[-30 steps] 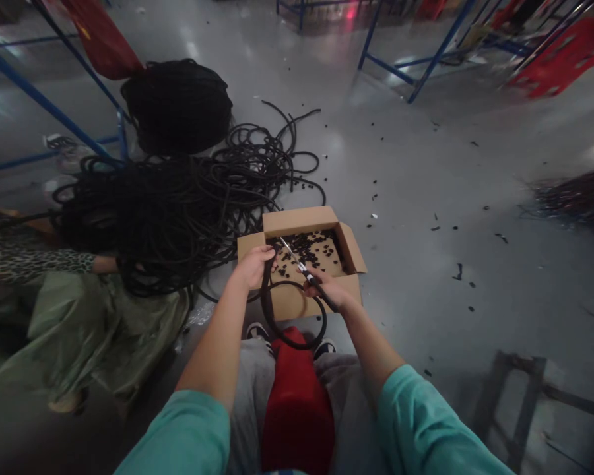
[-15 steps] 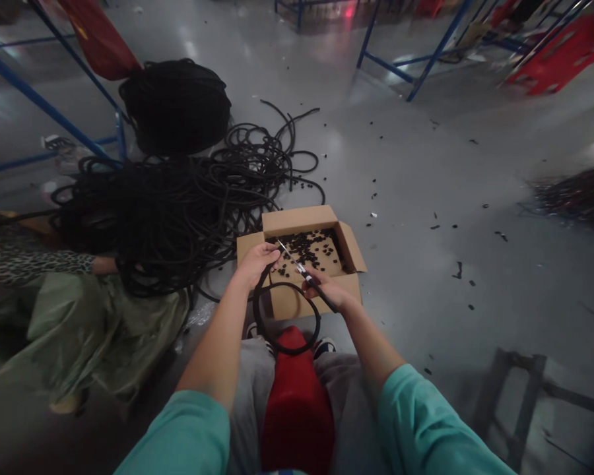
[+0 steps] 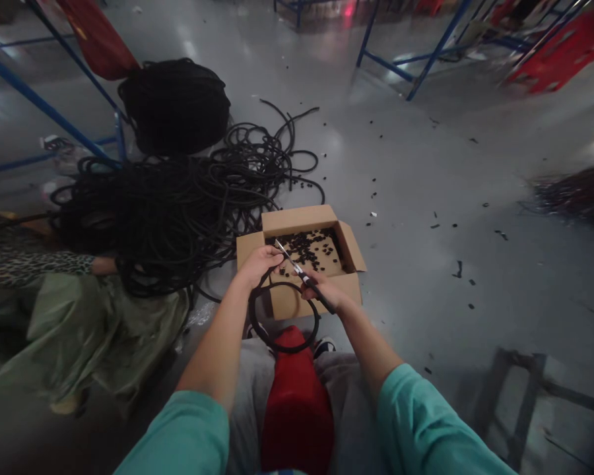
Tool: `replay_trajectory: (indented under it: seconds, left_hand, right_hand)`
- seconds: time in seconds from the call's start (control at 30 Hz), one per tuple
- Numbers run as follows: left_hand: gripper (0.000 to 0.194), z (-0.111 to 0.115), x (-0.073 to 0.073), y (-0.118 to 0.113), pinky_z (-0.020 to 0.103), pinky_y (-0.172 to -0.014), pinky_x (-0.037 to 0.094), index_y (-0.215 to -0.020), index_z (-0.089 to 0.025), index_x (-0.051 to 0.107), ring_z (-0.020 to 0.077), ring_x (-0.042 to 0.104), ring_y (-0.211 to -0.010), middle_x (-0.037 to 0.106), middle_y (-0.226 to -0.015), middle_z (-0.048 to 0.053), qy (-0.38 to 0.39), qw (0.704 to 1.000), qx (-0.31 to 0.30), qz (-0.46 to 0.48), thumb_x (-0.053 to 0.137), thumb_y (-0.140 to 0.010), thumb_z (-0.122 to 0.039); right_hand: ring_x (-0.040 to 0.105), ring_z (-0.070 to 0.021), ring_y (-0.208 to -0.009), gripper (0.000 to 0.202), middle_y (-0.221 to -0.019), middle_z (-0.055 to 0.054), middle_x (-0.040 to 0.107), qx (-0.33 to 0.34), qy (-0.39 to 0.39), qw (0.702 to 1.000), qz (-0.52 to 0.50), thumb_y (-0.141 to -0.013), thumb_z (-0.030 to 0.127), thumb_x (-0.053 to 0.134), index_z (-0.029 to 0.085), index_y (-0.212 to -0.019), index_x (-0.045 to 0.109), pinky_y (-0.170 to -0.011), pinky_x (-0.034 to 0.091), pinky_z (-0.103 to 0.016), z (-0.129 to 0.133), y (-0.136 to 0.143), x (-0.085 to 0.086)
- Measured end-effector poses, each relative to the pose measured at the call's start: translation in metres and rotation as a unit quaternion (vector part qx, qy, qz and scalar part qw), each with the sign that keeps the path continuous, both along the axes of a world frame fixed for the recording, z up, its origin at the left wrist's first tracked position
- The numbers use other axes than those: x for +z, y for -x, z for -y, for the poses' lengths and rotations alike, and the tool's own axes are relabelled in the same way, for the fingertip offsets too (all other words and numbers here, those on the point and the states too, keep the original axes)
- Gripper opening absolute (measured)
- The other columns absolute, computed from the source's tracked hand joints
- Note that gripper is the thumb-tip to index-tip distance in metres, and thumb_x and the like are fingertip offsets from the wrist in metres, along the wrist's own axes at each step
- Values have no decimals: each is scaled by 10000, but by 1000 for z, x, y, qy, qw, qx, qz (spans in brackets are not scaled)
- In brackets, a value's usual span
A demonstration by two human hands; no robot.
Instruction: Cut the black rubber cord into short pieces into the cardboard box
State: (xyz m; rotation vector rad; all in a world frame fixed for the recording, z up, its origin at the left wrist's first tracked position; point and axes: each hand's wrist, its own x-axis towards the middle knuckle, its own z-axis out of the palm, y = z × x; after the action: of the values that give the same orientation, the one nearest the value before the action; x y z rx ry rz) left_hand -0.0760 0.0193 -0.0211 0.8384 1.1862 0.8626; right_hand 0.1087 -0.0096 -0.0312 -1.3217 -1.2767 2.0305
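My left hand (image 3: 258, 266) is closed on a black cord (image 3: 319, 323), which hangs below it in a round loop over my knees. In my right hand (image 3: 323, 290) is a pair of scissors (image 3: 303, 274) with black handles. Their blades point up and left, close beside my left fingertips. Whether the blades touch the cord I cannot tell. Directly beneath both hands stands an open cardboard box (image 3: 299, 218), its floor scattered with many short black cut pieces (image 3: 304, 247).
To the left lies a large tangle of black cord (image 3: 178, 204), with a thick coil (image 3: 175, 105) behind it. Beside it is a co-worker's sleeve (image 3: 34, 260). Small black scraps dot the floor (image 3: 410, 171). Blue metal frames (image 3: 391, 67) stand farther back.
The scissors and my right hand have shifted slightly left, toward my left fingers. My left hand still holds the cord, and its loop has moved a little left.
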Motion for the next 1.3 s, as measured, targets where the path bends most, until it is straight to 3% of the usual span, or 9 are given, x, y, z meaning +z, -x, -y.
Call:
replay_trajectory:
  seconds: [0.37, 0.67, 1.1, 1.3]
  left_hand:
    - [272, 0, -2, -2, 199, -432, 322, -693, -139, 471, 55, 455, -402, 564, -530, -25, -32, 999, 17, -16, 678, -589, -281]
    - [239, -1, -5, -2, 201, -467, 361, -735, -140, 515, 55, 450, -446, 532, -551, -46, -74, 990, 25, -118, 667, -558, -190]
    - [151, -5, 0, 1, 220, -492, 381, -720, -139, 615, 77, 468, -434, 553, -517, -30, -92, 976, 25, -193, 622, -569, -145]
    - [183, -4, -10, 5, 216, -475, 371, -779, -138, 628, 87, 476, -440, 543, -493, -25, -91, 982, 5, -165, 610, -613, -213]
  right_hand:
    - [310, -45, -339, 585, -401, 113, 395, -44, 36, 998, 13, -461, 116, 548, 136, -1046, 573, -374, 223, -189, 0, 6, 1]
    - [318, -54, -316, 568, -353, 112, 395, -49, 45, 997, 35, -450, 117, 546, 146, -1015, 592, -347, 224, -186, -1, 5, 4]
    - [342, -60, -346, 620, -392, 104, 406, -31, 47, 998, 17, -461, 142, 567, 116, -1080, 551, -373, 248, -193, 0, 3, 2]
    - [420, -68, -492, 599, -545, 66, 507, -37, 11, 999, -1, -453, 119, 576, 149, -1052, 571, -476, 308, -198, 0, 3, -2]
